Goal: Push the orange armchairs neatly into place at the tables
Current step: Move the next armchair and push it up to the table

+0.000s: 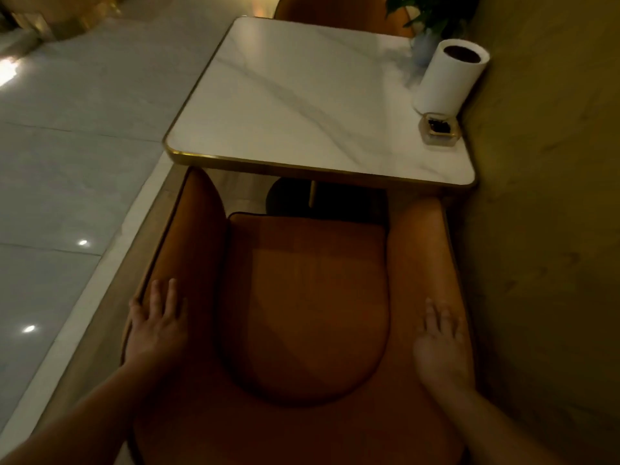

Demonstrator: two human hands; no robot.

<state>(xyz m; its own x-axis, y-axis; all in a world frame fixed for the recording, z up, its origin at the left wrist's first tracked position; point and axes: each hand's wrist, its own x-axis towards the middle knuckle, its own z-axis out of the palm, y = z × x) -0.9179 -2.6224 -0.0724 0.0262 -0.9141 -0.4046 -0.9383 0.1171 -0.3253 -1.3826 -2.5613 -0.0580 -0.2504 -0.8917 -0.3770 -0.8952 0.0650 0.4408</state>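
An orange armchair [302, 297] stands right below me, facing a white marble table with a gold rim [302, 112]. The tips of its armrests reach the table's near edge. My left hand [157, 327] lies flat on the left armrest, fingers spread. My right hand [443, 344] lies flat on the right armrest, fingers pointing toward the table. A second orange armchair [335, 11] shows at the far side of the table, mostly hidden by the tabletop.
On the table's right side stand a white paper roll [446, 78], a small glass ashtray [439, 127] and a potted plant [432, 15]. A tan wall [543, 196] runs close along the right. Glossy tiled floor [67, 146] spreads to the left. The table's dark pedestal base [288, 199] is under it.
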